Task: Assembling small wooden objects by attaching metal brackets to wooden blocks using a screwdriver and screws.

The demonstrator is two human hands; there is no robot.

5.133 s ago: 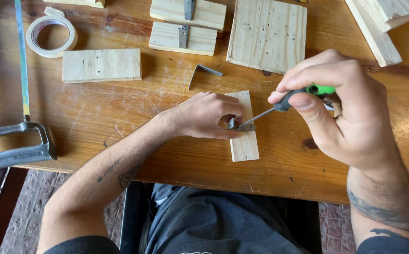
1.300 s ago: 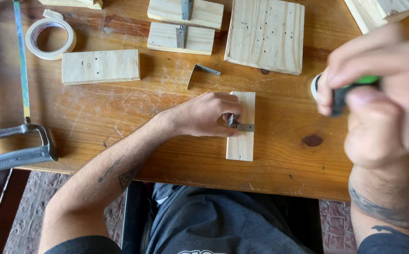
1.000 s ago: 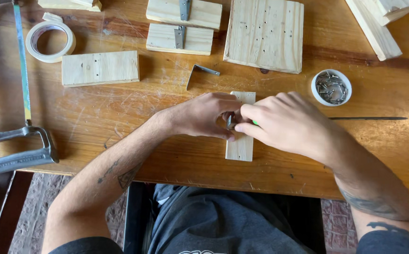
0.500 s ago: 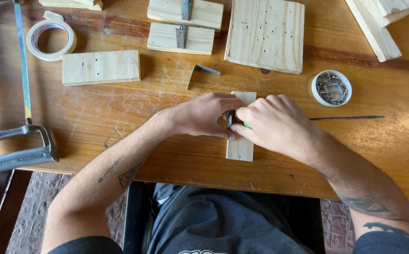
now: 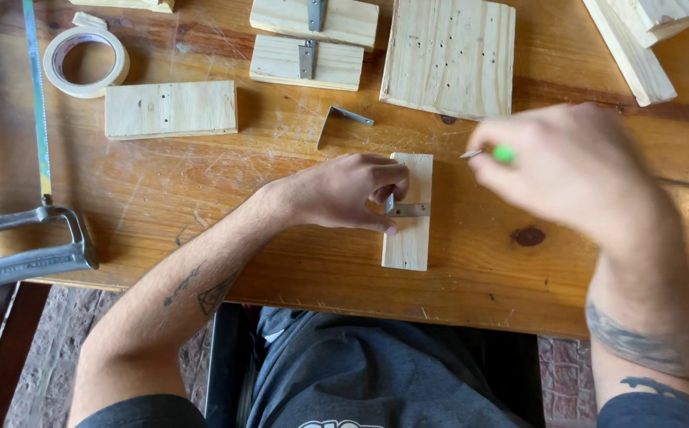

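Moved: right hand [image 5: 574, 170] has lifted right, off the small wood block [image 5: 409, 212], blurred, closed on a green-handled screwdriver [image 5: 503, 153].
Screwdriver: long axis left-right, tip pointing left.
Left hand [image 5: 344, 192]: fingertips pinch a metal bracket [image 5: 408, 209] onto the block.

Setting, as I log it from the feed. One wooden table [image 5: 202, 182]: warm orange-brown top, scratched and scuffed pale in patches, with dark knots, one just below the right hand and one at the far left edge. Its near edge runs straight across under both forearms. Floor [image 5: 35, 372]: reddish-grey brick or tile paving, visible below the left forearm, with a strip more below the right wrist. Light: even, soft, daylight-like, with faint shadows. I see no walls or windows.
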